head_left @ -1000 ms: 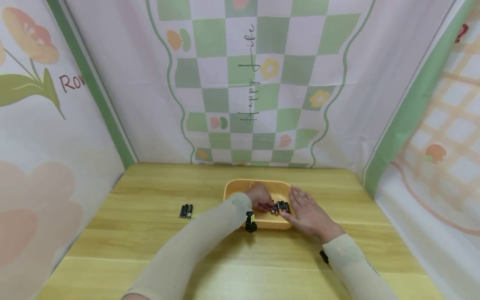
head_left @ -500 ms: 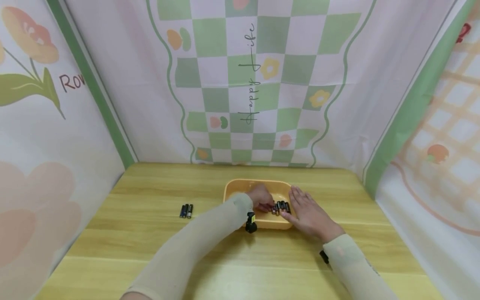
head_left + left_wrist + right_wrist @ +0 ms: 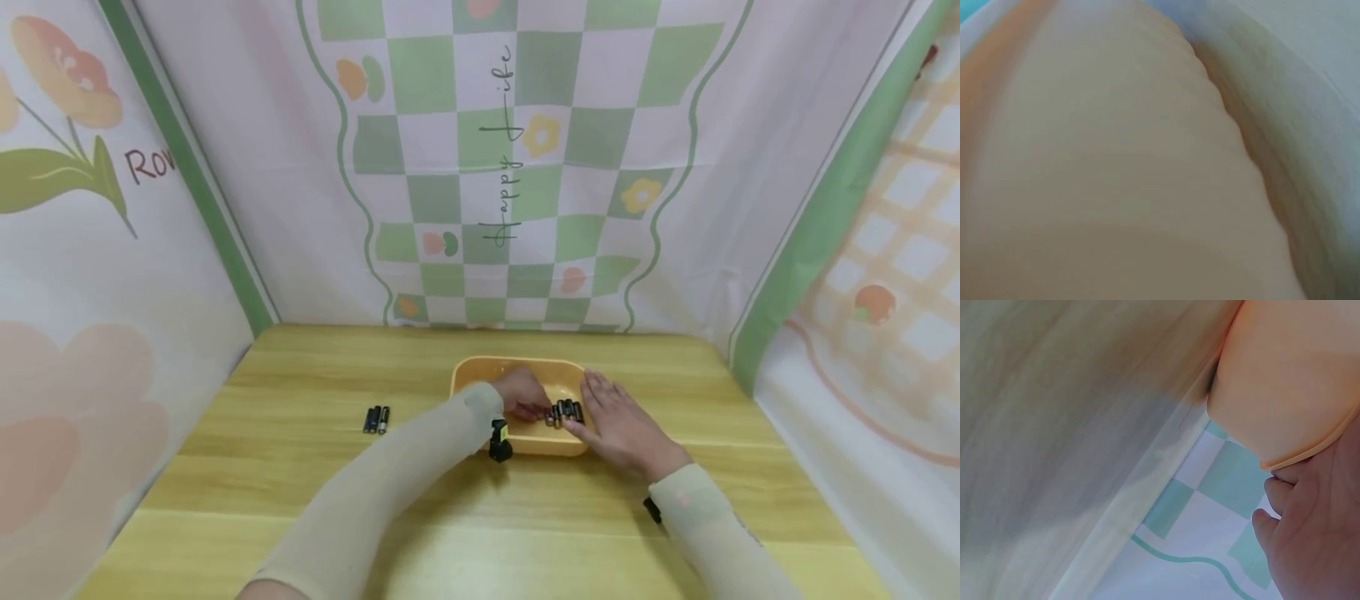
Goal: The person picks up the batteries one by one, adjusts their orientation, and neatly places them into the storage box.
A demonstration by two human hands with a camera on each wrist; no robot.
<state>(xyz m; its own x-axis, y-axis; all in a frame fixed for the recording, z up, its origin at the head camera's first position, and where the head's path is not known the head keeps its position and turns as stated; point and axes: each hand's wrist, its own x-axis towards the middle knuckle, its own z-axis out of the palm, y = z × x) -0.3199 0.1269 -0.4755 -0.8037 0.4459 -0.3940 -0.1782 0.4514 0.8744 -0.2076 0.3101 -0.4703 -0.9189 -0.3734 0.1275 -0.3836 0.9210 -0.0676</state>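
Inside an orange-yellow plastic bin, my left hand has its fingers curled at the left end of a row of small dark batteries. It appears to pinch the endmost battery, though the fingers partly hide it. My right hand rests on the bin's right rim with its fingers straight and its thumb reaching inside near the batteries. In the right wrist view, that hand lies over the edge of the bin. A close pale surface fills most of the left wrist view, which hides the left fingers.
Several dark batteries lie side by side on the wooden table, left of the bin. A printed cloth with green checks hangs behind the table. More cloth hangs at both sides.
The head view has shifted very slightly. Both hands stay at the bin in nearly the same pose, and the batteries on the table have not moved.
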